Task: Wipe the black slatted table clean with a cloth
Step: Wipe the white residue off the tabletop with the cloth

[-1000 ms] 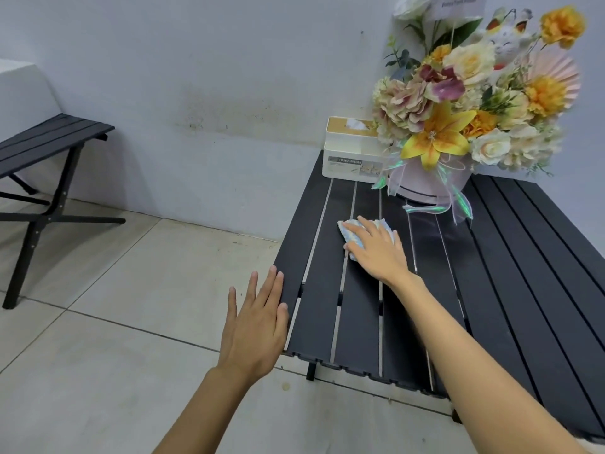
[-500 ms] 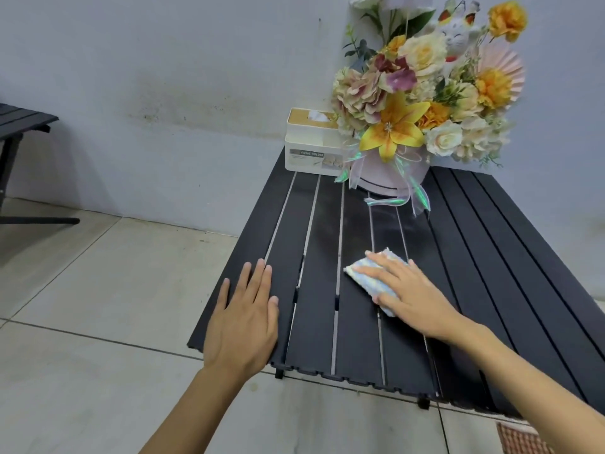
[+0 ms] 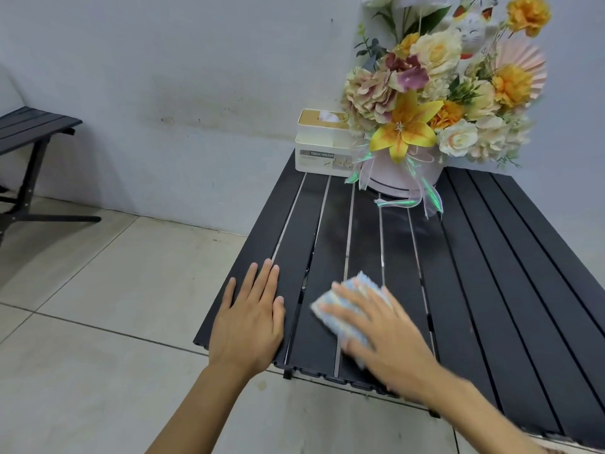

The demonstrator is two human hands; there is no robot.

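Head view: your right hand (image 3: 389,335) presses flat, fingers straight, on the pale blue cloth (image 3: 342,301) near the 7 o'clock corner of the tabletop (image 3: 491,290). Your left hand (image 3: 248,319) lies flat at 8 o'clock. Wiping hard toward 12 o'clock could topple the flower arrangement (image 3: 425,119).

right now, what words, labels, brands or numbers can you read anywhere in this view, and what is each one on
"TISSUE HOLDER": on the grey label on the front of the white rectangular tissue box with a tan lid.
Smaller print beside it on that label: too small to read.
No other readable text.
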